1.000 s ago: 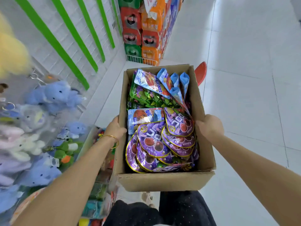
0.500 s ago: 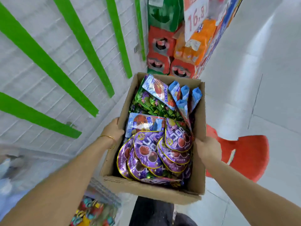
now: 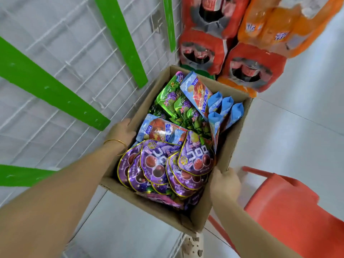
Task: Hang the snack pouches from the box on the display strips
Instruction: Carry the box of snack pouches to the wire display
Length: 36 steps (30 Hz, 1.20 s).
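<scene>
Box (image 3: pixel 235 127) nearer stool (image 3: pixel 290 211) now, btwn hands (image 3: pixel 121 132) (image 3: pixel 225 183)

Both hands (image 3: pixel 121 131) gripping pouch-filled box (image 3: pixel 236 131)

Your box (image 3: pixel 235 135) is plain brown cardboard, dull and a bit rough. The snack pouches (image 3: pixel 160 164) inside it are shiny, crinkly plastic. Left of the box, a white wire grid (image 3: pixel 61 53) carries smooth green strips (image 3: pixel 119 34). Right of the box, the red seat (image 3: pixel 288 211) is smooth plastic.
</scene>
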Tool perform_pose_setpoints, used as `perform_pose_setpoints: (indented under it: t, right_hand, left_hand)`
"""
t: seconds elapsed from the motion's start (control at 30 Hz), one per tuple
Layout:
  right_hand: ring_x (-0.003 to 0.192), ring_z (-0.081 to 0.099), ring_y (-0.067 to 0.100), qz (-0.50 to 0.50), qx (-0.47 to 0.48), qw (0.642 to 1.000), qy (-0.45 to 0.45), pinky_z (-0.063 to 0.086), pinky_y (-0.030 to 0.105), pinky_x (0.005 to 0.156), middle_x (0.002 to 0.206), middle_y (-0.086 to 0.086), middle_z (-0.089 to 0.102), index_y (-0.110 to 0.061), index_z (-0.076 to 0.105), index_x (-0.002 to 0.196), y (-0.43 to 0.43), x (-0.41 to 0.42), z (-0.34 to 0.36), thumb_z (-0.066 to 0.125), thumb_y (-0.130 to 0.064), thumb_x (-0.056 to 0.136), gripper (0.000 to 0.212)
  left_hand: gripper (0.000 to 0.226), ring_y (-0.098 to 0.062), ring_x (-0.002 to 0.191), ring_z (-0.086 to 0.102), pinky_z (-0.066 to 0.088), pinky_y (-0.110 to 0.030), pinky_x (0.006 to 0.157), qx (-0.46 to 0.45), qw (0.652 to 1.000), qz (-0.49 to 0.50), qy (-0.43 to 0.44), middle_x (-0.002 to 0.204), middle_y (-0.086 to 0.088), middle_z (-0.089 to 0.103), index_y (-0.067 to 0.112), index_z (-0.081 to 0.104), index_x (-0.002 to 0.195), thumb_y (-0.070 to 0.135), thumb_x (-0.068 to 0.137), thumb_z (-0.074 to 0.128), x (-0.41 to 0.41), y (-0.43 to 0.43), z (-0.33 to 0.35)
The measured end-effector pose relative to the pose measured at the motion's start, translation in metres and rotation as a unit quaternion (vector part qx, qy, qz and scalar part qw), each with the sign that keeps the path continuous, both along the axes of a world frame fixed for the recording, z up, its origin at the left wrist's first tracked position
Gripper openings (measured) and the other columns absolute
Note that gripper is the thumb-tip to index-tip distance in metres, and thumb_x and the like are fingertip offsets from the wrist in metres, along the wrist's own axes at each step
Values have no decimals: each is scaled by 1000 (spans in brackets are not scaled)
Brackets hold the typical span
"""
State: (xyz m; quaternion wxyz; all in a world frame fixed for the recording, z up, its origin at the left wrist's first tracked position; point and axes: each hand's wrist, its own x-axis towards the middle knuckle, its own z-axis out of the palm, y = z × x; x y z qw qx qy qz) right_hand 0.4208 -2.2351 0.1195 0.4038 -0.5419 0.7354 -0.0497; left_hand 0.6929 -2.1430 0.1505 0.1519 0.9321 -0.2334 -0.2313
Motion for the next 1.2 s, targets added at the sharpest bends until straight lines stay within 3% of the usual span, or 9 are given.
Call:
perform_pose_setpoints:
  t: [0.17, 0.33, 0.7, 0.8, 0.9, 0.97, 1.0, 1.1, 1.2]
  right_hand:
    - [99, 59, 39, -23, 43, 999, 21, 45, 41, 84, 103, 21, 64, -5, 60, 102, 8, 11, -46, 50, -28, 91, 27]
    - [97, 60, 38, -39, 67, 996, 39, 45, 39, 82, 100, 20, 65, -7, 59, 103, 22, 13, -79, 50, -30, 92, 28]
    - [104, 57, 38, 1, 145, 989, 31, 42, 38, 84, 111, 19, 61, -5, 44, 113, 23, 21, -76, 47, -24, 95, 26]
    - [113, 52, 39, 31, 176, 984, 21, 43, 44, 95, 123, 23, 52, 0, 34, 122, 2, 26, -45, 54, -22, 91, 43]
    - [115, 50, 39, 112, 142, 982, 59, 43, 48, 96, 130, 21, 45, 0, 33, 125, -41, 34, 11, 51, -17, 89, 44]
    - [113, 51, 37, 192, 118, 971, 84, 45, 44, 93, 127, 18, 48, -2, 37, 125, -73, 45, 57, 46, -14, 90, 38]
    - [112, 52, 36, 234, 106, 962, 96, 45, 41, 90, 125, 16, 50, -4, 39, 125, -87, 52, 81, 44, -14, 90, 36]
    - [99, 55, 34, 345, 70, 930, 105, 45, 37, 81, 120, 17, 55, -4, 42, 122, -112, 80, 143, 39, -12, 93, 31]
    - [81, 55, 30, 404, 69, 909, 81, 48, 37, 68, 96, 12, 58, -4, 43, 123, -113, 103, 183, 40, -10, 92, 31]
  left_hand:
    - [45, -39, 106, 56, 42, -39, 87, 6, 1000, 4, 26, 118, -24, 59, 5, 51, 125, 2, 81, 58, 11, 4, -55]
    - [42, -38, 103, 58, 43, -39, 87, 9, 999, -3, 46, 114, -23, 62, 3, 54, 121, 0, 79, 59, 16, 10, -96]
    - [53, -39, 119, 48, 37, -39, 98, 44, 996, 8, 76, 133, -23, 49, 2, 39, 135, 2, 85, 56, 12, 15, -119]
    - [63, -38, 123, 45, 36, -42, 102, 48, 995, 0, 87, 139, -22, 43, 5, 34, 139, 3, 81, 59, 0, 13, -90]
    - [63, -36, 124, 44, 37, -43, 102, 33, 994, 23, 104, 138, -20, 44, 8, 35, 139, 14, 82, 62, -26, 20, -49]
    - [49, -31, 113, 53, 43, -40, 96, -7, 991, 42, 124, 123, -12, 55, 15, 46, 126, 24, 80, 62, -51, 20, -17]
    - [41, -26, 108, 55, 43, -37, 95, -20, 988, 60, 144, 117, -6, 57, 16, 49, 120, 20, 82, 62, -67, 19, 2]
    - [43, -24, 118, 50, 37, -38, 105, -75, 964, 118, 227, 126, -7, 53, 7, 48, 127, 5, 85, 59, -109, 18, 48]
    - [37, -24, 114, 50, 38, -42, 105, -121, 933, 179, 289, 122, -7, 50, 14, 51, 122, 2, 87, 56, -141, 22, 92]
